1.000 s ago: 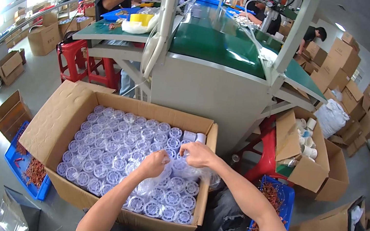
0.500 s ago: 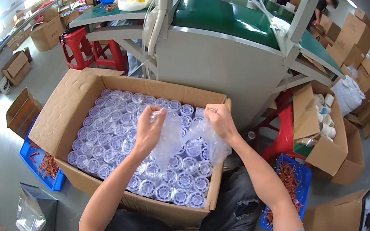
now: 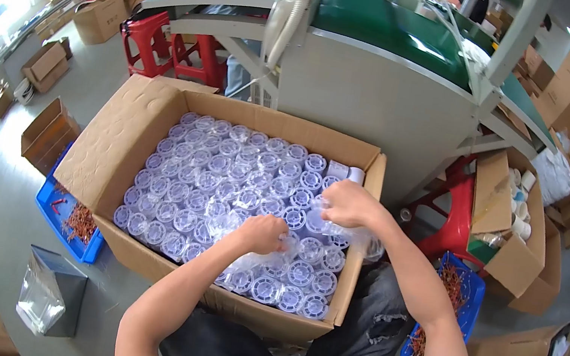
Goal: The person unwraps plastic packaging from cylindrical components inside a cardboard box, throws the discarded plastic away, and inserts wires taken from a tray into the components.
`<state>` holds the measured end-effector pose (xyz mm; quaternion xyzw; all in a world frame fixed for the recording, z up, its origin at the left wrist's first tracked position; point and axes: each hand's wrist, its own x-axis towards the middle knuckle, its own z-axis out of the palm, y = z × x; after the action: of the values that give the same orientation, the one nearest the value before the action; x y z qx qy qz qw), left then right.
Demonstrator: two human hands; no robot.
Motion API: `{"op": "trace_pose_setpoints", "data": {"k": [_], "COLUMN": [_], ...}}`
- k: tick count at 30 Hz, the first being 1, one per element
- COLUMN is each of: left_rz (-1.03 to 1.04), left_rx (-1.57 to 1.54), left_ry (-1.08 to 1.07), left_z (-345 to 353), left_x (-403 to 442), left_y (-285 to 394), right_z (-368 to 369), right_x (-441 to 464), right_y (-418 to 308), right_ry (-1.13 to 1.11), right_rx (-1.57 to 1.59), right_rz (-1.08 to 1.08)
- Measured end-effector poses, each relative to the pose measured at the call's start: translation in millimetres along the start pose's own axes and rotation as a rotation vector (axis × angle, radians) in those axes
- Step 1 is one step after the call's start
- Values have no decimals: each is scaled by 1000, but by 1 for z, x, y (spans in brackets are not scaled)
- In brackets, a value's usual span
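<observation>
An open cardboard box [image 3: 124, 150] holds rows of round, pale purple spools [image 3: 179, 194], many of them under clear plastic. Over the lower middle of the spools, my left hand [image 3: 263, 234] is closed on crumpled clear plastic film [image 3: 241, 256]. My right hand [image 3: 350, 206] is closed too, gripping film near the box's right side, and part of that film hangs at the right rim. Both hands are just above the spools, a short way apart. Two spools at the box's back right corner lie on their sides.
Behind the box stands a grey-sided bench with a green belt [image 3: 395, 30]. Red stools [image 3: 148, 43] are at the left, with a person behind them. Blue trays [image 3: 76, 217] flank the box. At the right, a carton [image 3: 516, 249] holds white rolls.
Both hands rose with the film stretched between them, then came down toward the spools. My left hand is now lower and nearer the box's front. The whole view has shifted.
</observation>
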<state>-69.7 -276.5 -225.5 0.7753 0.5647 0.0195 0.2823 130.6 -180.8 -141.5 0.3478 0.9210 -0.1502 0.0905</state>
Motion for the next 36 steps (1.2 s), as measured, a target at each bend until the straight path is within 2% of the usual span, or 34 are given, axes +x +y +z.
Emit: {"op": "trace_pose_setpoints", "data": {"k": [2,4,5,7,8,10,12,13,14,16,18,21,24,26,29,36], "left_rz": [-2,137,146,232,234,134,142,139,138,87,54,55,95,45,110,158], "left_rx": [6,22,22,-91,-94,-238,-282,-302,-320,-290,-57,27,42,85,126,-124], "left_ry": [-3,91,87,268,263,268,324,360,395,305,141,57,89,56,89,234], "left_z": [4,8,10,12,13,-6,-15,-19,-24,-27,-17,8,11,4,7,5], "left_x": [0,2,4,4,5,-1,-7,-10,-11,-15,-18,-9,0,0,-2,-4], "left_y": [-2,-5,-7,-8,-8,3,7,9,9,7,5,-3,-4,6,7,-3], "right_z": [-3,0,-2,-14,-20,-22,-4,5,12,9,20,49,59,60,51,31], "right_x": [-6,-14,-17,-21,-24,-28,-26,-28,-31,-38,-34,-24,-17,-15,-17,-25], "right_y": [0,1,3,0,-2,-5,-5,-11,-17,-44,-51,-45,-46,-45,-38,-41], "right_ry": [70,472,473,468,461,425,225,59,60,-285,-306,-341,-375,-434,-385,-396], "right_rx": [48,196,195,397,497,531,273,167,172,-209,-232,-275,-277,-268,-260,-271], "right_rz": [-29,-127,-118,67,155,150,-83,-92,-92,-10,-17,-53,-82,-88,-69,28]}}
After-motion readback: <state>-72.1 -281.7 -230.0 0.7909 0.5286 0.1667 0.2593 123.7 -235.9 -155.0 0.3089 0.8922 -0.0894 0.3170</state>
